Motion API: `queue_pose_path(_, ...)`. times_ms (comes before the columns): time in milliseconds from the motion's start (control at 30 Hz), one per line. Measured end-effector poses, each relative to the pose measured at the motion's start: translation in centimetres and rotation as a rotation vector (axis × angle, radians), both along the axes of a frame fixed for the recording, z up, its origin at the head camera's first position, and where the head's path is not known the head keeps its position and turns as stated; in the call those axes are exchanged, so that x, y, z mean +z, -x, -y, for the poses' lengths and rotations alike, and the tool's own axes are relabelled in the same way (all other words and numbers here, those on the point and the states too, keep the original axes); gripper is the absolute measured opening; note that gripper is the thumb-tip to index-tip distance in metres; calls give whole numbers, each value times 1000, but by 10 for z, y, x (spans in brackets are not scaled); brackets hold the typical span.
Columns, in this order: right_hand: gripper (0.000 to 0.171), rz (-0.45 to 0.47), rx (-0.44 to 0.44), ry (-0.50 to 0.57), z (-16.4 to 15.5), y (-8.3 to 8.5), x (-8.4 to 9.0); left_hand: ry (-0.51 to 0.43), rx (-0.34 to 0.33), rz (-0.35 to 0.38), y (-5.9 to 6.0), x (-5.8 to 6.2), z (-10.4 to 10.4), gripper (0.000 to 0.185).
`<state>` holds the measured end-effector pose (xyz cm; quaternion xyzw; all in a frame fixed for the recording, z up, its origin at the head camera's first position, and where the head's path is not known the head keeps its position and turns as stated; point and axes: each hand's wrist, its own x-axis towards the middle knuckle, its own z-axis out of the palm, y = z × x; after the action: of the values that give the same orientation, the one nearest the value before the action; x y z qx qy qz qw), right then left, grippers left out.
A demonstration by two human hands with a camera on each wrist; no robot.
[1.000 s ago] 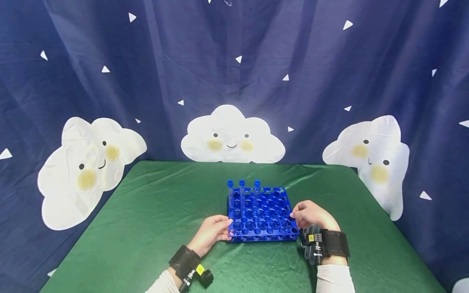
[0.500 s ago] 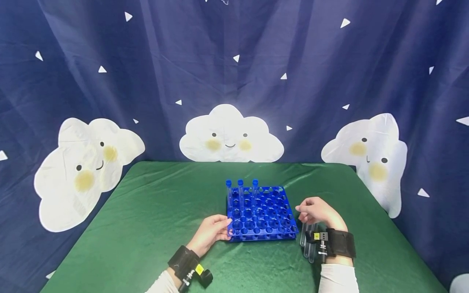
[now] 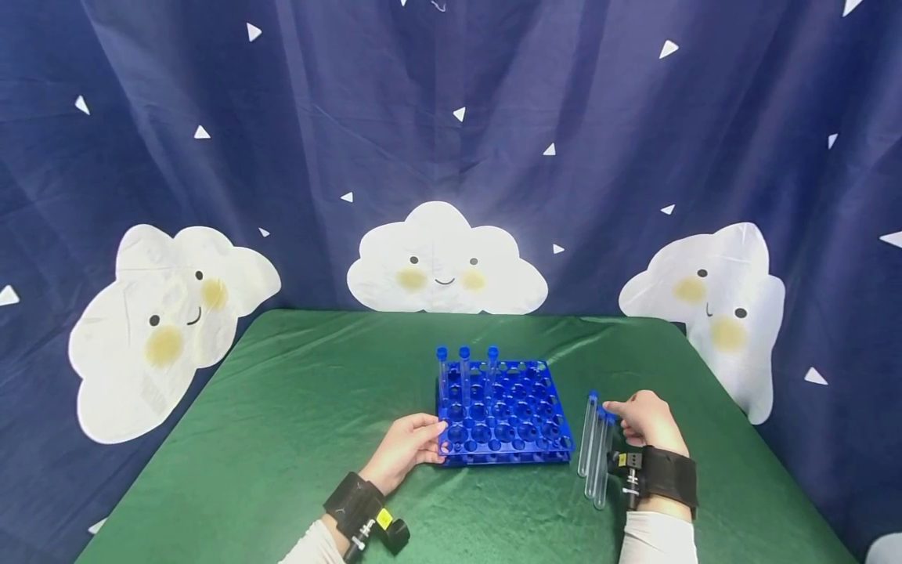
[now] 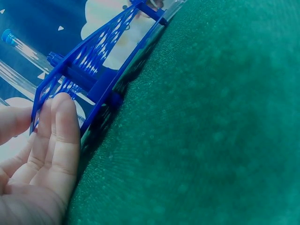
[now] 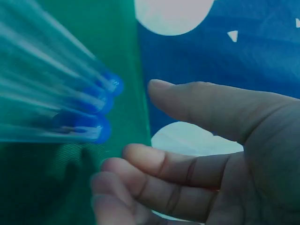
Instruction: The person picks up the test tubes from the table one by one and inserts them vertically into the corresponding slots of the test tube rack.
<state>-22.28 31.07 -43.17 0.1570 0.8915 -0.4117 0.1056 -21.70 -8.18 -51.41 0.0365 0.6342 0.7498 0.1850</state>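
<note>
The blue rack [image 3: 502,413] stands on the green surface [image 3: 282,439], a little toward 6 o'clock from the middle of the cloth. Three clear tubes with blue caps [image 3: 464,368] stand upright in its back row, at the 11 o'clock corner of the rack; the other holes that can be seen hold nothing.

The left hand [image 3: 407,446] is at the 8 o'clock corner of the rack. Its fingers are almost straight and lie against the near left edge of the rack, and in the left wrist view the fingertips [image 4: 60,117] touch the blue frame [image 4: 89,70] and the thumb comes from the other side. The hand rests on the rack; it does not close around it.

The right hand [image 3: 647,421] is at 3 o'clock from the rack, apart from it. Its fingers are loosely bent and spread, with nothing between them. Just beside it, on its left, three loose tubes [image 3: 595,450] lie together on the surface, the blue caps pointing away from the person. In the right wrist view the caps [image 5: 101,110] are close in front of the fingertips [image 5: 117,164], and a small gap of green cloth shows between them, so the hand does not hold the tubes. Whether a finger touches one cap in the head view I cannot tell.

Behind the surface hangs a dark blue curtain [image 3: 564,117] with white smiling clouds.
</note>
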Motion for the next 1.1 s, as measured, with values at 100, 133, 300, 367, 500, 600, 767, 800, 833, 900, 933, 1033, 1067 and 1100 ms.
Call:
queue_pose_path(100, 32, 30, -1, -4, 1, 0, -5, 2, -1, 1, 0, -1, 0, 26)
queue_pose_path(133, 34, 37, 2, -5, 1, 0, -7, 2, -1, 1, 0, -1, 0, 26)
queue_pose_path(300, 40, 56, 4, 16, 2, 2, -14, 4, -1, -4, 0, -2, -1, 24)
queue_pose_path(367, 40, 52, 3, 25, 2, 2, -16, 2, -2, -5, 1, -2, -1, 23)
queue_pose_path(500, 37, 44, 13, 28, 2, 3, -18, 0, -1, -10, 1, -2, -2, 23)
queue_pose_path(600, 35, 41, 21, 26, 2, 4, -18, 4, 1, -15, 1, -3, -2, 23)
queue_pose_path(767, 31, 36, 16, 32, 3, 5, -19, 8, 4, -16, 0, -3, -2, 25)
queue_pose_path(800, 30, 33, 15, 35, 3, 6, -20, 7, 4, -16, 0, -3, -2, 25)
queue_pose_path(833, 29, 31, 15, 41, 3, 6, -19, 7, 4, -16, 0, -3, -2, 25)
queue_pose_path(900, 27, 26, 17, 51, 4, 6, -19, 5, 4, -16, 0, -3, -2, 25)
queue_pose_path(933, 27, 23, 19, 53, 5, 7, -19, 4, 3, -16, 0, -3, -1, 25)
queue_pose_path(1033, 25, 24, 19, 63, 5, 6, -18, 2, 3, -16, 0, -3, -1, 24)
queue_pose_path(1067, 25, 26, 17, 66, 6, 6, -18, 2, 4, -16, 0, -3, -1, 24)
queue_pose_path(1100, 24, 28, 17, 69, 6, 6, -17, 2, 4, -17, 0, -3, -1, 24)
